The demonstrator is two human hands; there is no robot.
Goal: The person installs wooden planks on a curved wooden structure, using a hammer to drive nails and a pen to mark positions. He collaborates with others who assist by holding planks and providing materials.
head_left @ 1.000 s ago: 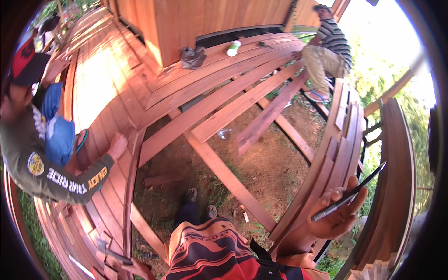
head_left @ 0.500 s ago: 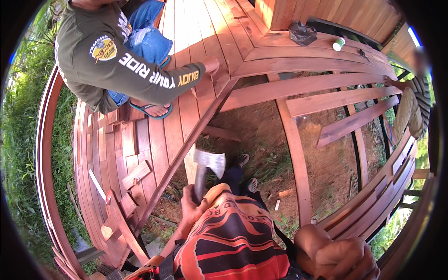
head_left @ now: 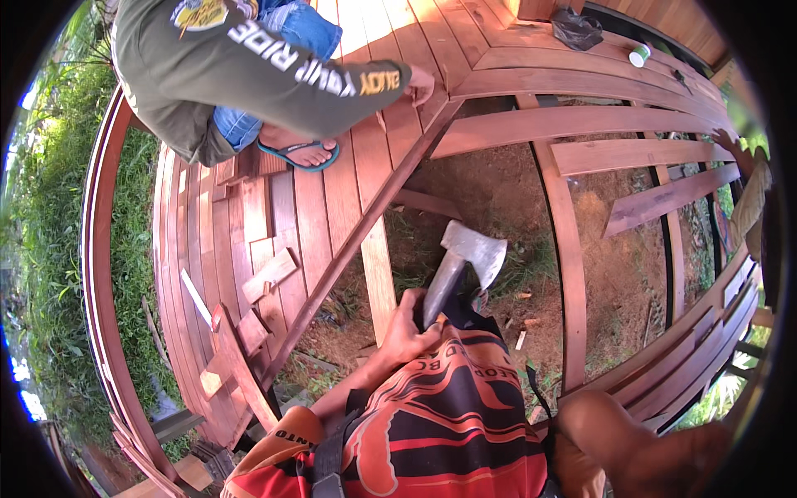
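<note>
My left hand [head_left: 407,332] is closed around the handle of a hatchet [head_left: 477,251] in front of my chest. Its worn grey metal head is uppermost, with the broad blade to the right, over the open gap in the deck. The handle's lower end is hidden by my hand and striped shirt. At the lower right, my bent right arm [head_left: 631,440] fades into the dark rim; its fingers cannot be made out. Beyond my left hand a wooden joist [head_left: 378,278] runs beneath the deck edge.
A co-worker [head_left: 274,83] crouches on the plank deck [head_left: 315,241], one hand by its edge. Loose wood offcuts [head_left: 270,275] and a handsaw [head_left: 199,300] lie to my left. Long boards [head_left: 647,156] cross the open frame over bare soil. Another person [head_left: 751,183] is at far right.
The hatchet and my left hand have moved right in view, and the blade tilts further right. My right arm has swung outward toward the rim. The whole view has shifted.
</note>
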